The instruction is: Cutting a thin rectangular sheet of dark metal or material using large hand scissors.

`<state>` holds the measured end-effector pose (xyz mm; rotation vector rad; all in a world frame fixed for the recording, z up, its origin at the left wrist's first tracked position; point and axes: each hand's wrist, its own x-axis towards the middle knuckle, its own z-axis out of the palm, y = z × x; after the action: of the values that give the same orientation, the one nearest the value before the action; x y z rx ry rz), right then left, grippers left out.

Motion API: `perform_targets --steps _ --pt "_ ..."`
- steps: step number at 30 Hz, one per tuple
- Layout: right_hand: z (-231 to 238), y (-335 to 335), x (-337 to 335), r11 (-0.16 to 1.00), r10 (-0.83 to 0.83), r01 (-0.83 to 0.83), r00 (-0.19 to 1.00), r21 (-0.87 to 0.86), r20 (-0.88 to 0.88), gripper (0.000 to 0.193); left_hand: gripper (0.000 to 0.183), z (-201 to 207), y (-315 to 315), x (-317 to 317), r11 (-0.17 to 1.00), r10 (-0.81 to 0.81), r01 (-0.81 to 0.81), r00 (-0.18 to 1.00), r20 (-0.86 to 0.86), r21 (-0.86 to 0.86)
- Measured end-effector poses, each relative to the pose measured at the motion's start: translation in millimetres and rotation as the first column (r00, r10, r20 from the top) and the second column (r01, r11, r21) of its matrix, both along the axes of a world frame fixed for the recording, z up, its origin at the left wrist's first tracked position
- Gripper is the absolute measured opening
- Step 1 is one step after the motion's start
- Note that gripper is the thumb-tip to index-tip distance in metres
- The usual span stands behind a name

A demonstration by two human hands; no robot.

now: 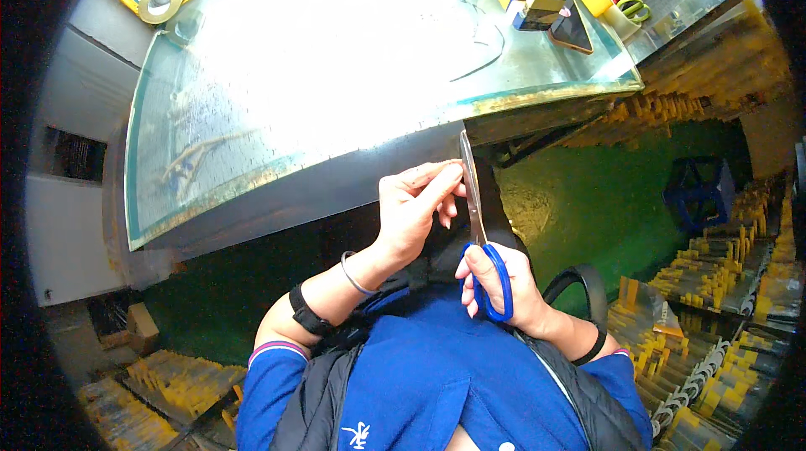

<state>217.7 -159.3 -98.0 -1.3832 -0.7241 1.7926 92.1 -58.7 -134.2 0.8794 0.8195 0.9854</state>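
Note:
My right hand (519, 287) grips a pair of scissors (473, 199) by the blue handles, with the long metal blades pointing away from me and nearly together. Beside the blades, my left hand (411, 209) is closed in a pinch, thumb against forefinger. Whatever lies between those fingertips is too small or hidden to make out. Both hands are above my lap, just short of the front edge of a glass-topped table (252, 191). The tips of the scissors reach close to that edge.
On the table's far right stand a blue tape dispenser (537, 7), a dark phone (573, 31) and green-handled scissors (633, 9). A tape roll (159, 6) sits far left. A black armrest (588, 283) is beside my right arm; yellow-and-grey stacks (714, 266) and a blue crate (698, 192) are on the right.

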Motion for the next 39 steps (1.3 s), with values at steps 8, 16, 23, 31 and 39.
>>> perform_targets --steps 8,16,23,31,39 --pt "3 -4 -1 1.000 0.023 -0.022 0.990 -0.009 0.136 0.038 0.022 2 -4 -3 1.000 -0.018 0.019 0.999 -0.038 0.024" --pt "-5 -7 1 0.998 0.056 -0.058 0.982 0.006 0.182 0.038 0.020 -1 -13 -9 1.000 0.014 -0.014 0.998 -0.064 0.005" --pt "1 -3 1 0.996 0.085 -0.088 0.968 0.002 0.237 0.037 0.019 -6 -19 -15 0.999 -0.004 0.007 0.997 -0.083 0.035" --pt "-1 -4 1 0.998 0.065 -0.067 0.971 0.003 0.232 0.036 0.018 -4 -25 -19 0.999 -0.014 0.018 0.995 -0.098 0.031" --pt "4 0 1 0.995 0.096 -0.090 0.959 -0.034 0.266 0.029 0.016 -7 -37 -22 0.998 -0.027 0.034 0.993 -0.119 0.058"
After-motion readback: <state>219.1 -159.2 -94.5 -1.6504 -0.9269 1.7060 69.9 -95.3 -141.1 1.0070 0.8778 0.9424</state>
